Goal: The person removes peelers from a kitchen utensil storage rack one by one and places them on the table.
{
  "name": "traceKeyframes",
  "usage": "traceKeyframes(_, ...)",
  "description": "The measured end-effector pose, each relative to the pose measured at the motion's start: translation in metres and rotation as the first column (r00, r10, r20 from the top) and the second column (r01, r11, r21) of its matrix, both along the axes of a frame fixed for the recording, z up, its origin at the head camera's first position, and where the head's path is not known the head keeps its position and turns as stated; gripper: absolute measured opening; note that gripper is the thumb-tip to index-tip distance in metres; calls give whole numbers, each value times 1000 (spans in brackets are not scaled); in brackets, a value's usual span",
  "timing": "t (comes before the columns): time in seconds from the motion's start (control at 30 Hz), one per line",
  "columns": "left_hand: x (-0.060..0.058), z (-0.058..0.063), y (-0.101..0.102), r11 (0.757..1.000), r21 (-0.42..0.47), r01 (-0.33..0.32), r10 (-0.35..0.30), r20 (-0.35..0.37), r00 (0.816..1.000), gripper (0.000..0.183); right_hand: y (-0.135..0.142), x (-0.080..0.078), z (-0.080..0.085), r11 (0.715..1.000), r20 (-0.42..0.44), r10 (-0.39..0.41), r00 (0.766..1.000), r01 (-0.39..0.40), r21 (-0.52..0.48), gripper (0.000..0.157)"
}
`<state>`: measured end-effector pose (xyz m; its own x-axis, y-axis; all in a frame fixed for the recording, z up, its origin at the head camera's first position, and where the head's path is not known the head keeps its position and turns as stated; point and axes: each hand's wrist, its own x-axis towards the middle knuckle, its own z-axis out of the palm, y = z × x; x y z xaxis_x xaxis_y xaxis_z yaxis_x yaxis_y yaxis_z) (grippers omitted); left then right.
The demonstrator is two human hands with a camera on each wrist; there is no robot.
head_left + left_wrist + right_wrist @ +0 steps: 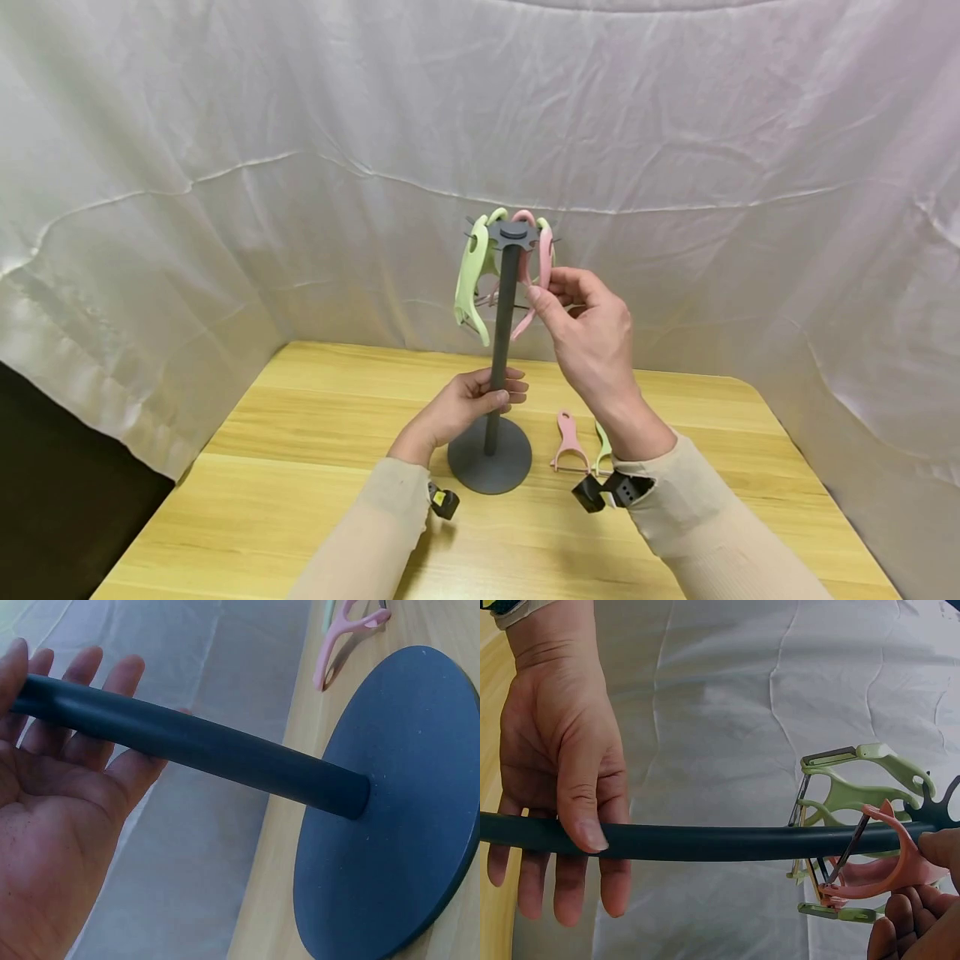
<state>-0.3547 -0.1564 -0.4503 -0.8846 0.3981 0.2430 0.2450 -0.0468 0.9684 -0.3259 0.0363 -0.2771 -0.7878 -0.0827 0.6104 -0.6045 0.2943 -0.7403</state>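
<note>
A dark grey stand point(504, 325) rises from a round base, with a hooked top around which green peelers point(470, 271) and pink peelers hang. My left hand point(457, 408) holds the pole above the base, thumb on the near side and fingers behind. High on the right side, my right hand point(596, 329) pinches a pink peeler point(545, 258) between thumb and fingers. In the right wrist view, that pink peeler point(900, 874) has its blade end beside the pole. Whether its handle hole sits on a hook is hidden.
Right of the base, a pink peeler point(567, 433) and a green peeler point(602, 446) lie on the wooden table point(322, 500), the green one partly behind my right wrist. Pale fabric point(675, 125) hangs around the back and sides.
</note>
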Motion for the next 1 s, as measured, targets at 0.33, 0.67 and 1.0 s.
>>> traceKeyframes(0.33, -1, -4, 2, 1000, 4, 18, -18, -1, 1000, 40, 3, 1, 0, 1000, -2, 9, 1000, -9, -12, 26)
traceKeyframes(0.67, -1, -3, 1, 999, -13, 31, -31, 2, 1000, 41, 5, 1, 1, 1000, -13, 19, 1000, -19, -10, 27)
traceKeyframes(1.0, 0, -2, 1, 999, -2, 35, -35, 25, 999, 42, 4, 1, 2, 1000, -25, 4, 1000, -4, -2, 28)
